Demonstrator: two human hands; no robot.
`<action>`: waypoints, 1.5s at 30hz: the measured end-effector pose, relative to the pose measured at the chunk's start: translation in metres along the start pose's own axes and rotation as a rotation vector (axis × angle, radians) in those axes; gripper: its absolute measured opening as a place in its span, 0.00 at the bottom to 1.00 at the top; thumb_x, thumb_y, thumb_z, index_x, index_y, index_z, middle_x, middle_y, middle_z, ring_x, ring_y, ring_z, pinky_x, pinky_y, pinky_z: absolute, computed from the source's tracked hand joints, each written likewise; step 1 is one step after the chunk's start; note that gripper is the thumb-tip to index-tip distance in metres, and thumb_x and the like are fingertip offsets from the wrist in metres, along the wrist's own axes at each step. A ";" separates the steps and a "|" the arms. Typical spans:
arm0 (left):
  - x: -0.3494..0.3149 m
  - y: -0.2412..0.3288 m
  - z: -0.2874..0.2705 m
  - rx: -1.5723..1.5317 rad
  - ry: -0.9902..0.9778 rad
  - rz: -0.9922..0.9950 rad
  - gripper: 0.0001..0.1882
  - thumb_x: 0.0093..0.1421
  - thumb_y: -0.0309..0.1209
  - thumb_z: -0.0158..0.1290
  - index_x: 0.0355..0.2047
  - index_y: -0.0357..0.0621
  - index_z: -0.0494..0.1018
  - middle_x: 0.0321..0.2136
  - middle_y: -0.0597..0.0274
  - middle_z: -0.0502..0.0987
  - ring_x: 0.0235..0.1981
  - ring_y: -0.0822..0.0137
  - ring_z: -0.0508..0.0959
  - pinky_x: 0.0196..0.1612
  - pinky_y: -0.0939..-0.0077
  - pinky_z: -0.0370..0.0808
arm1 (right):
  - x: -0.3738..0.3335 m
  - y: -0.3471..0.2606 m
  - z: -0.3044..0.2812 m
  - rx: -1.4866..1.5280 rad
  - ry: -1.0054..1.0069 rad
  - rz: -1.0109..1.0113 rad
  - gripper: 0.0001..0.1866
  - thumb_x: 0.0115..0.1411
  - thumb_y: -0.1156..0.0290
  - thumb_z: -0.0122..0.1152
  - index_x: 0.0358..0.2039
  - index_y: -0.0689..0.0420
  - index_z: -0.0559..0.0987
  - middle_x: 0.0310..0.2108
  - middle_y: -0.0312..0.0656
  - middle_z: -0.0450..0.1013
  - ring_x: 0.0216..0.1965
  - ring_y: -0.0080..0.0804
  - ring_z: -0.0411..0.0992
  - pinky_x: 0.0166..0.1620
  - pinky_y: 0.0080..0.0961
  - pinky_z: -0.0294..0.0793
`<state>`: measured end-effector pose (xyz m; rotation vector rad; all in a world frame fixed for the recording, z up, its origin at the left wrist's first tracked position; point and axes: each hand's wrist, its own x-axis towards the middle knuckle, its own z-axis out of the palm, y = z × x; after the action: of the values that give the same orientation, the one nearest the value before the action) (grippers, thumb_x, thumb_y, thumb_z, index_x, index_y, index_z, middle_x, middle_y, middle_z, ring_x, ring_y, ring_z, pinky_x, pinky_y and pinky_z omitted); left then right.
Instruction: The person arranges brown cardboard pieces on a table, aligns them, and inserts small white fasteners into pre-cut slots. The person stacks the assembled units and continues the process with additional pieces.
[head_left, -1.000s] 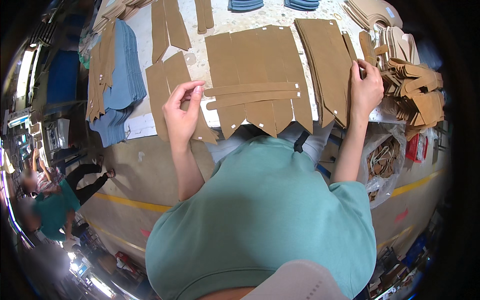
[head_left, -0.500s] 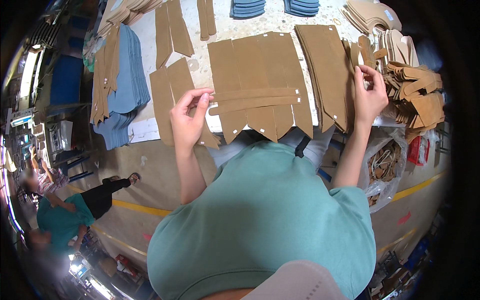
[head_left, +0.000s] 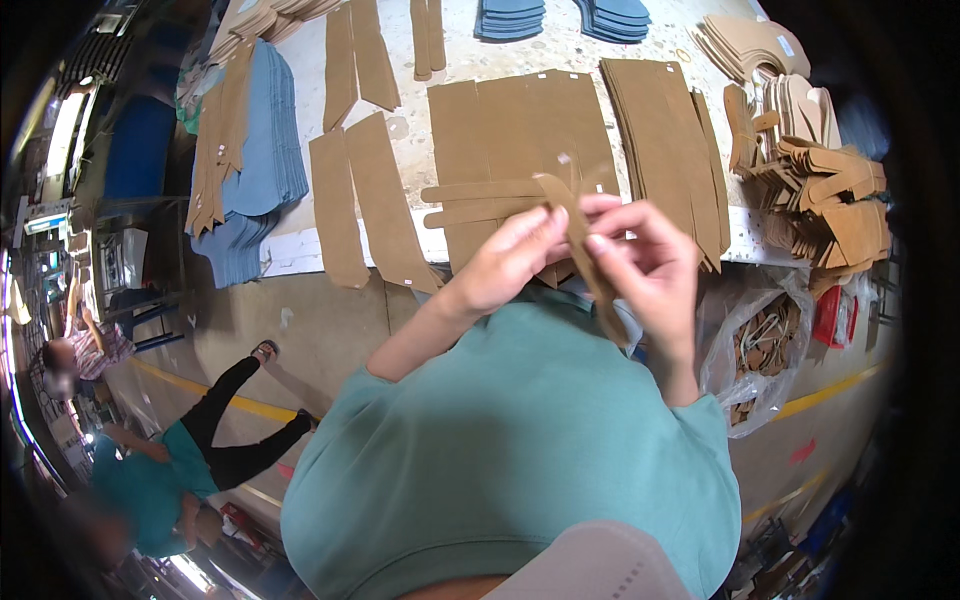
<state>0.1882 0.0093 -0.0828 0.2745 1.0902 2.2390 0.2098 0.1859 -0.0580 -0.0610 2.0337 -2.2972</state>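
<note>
A narrow brown leather-like strip [head_left: 583, 250] is raised at a slant in front of my chest. My left hand [head_left: 510, 262] pinches it from the left near its upper part. From the other side, my right hand [head_left: 655, 270] has its thumb and fingers closed on the strip; motion smears the fingertips. Beneath and beyond my hands, brown panels [head_left: 520, 120] lie side by side on the table. Two flat strips [head_left: 465, 205] rest across these panels, their right ends hidden by my hands.
Right of the panels is a stack of long brown pieces [head_left: 655, 130]. Blue stacked pieces [head_left: 265, 130] stand at the left, more brown cutouts [head_left: 835, 190] at the right. A plastic bag of scraps [head_left: 765, 340] sits below the table edge. Another person [head_left: 170, 460] is at the left.
My right hand has come left from beside the right-hand stack, bringing a strip. My left hand has left the lying strips, moved right, and now grips the raised strip too.
</note>
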 end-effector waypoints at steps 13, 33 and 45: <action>-0.070 0.027 -0.025 0.712 -0.022 -0.184 0.17 0.71 0.39 0.43 0.36 0.39 0.74 0.19 0.66 0.71 0.19 0.79 0.69 0.25 0.81 0.64 | 0.021 0.005 0.029 -0.263 -0.418 -0.274 0.14 0.54 0.70 0.69 0.42 0.59 0.82 0.37 0.40 0.77 0.34 0.27 0.75 0.36 0.22 0.74; -0.027 0.078 -0.097 1.139 0.255 -0.196 0.11 0.68 0.34 0.48 0.36 0.39 0.75 0.14 0.67 0.69 0.18 0.77 0.68 0.24 0.77 0.66 | 0.081 0.057 0.024 -0.570 -0.039 -0.463 0.04 0.58 0.76 0.64 0.34 0.59 0.81 0.27 0.40 0.73 0.26 0.30 0.74 0.30 0.25 0.73; -0.017 0.071 -0.114 1.263 0.295 -0.305 0.12 0.67 0.36 0.48 0.35 0.40 0.75 0.18 0.60 0.73 0.21 0.70 0.70 0.28 0.73 0.67 | 0.083 0.078 0.025 -0.765 -0.005 -0.637 0.05 0.55 0.75 0.65 0.33 0.57 0.80 0.33 0.40 0.71 0.34 0.38 0.73 0.38 0.32 0.74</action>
<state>0.1201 -0.1060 -0.0997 0.2462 2.3970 1.0776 0.1309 0.1447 -0.1335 -0.8509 3.0811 -1.5415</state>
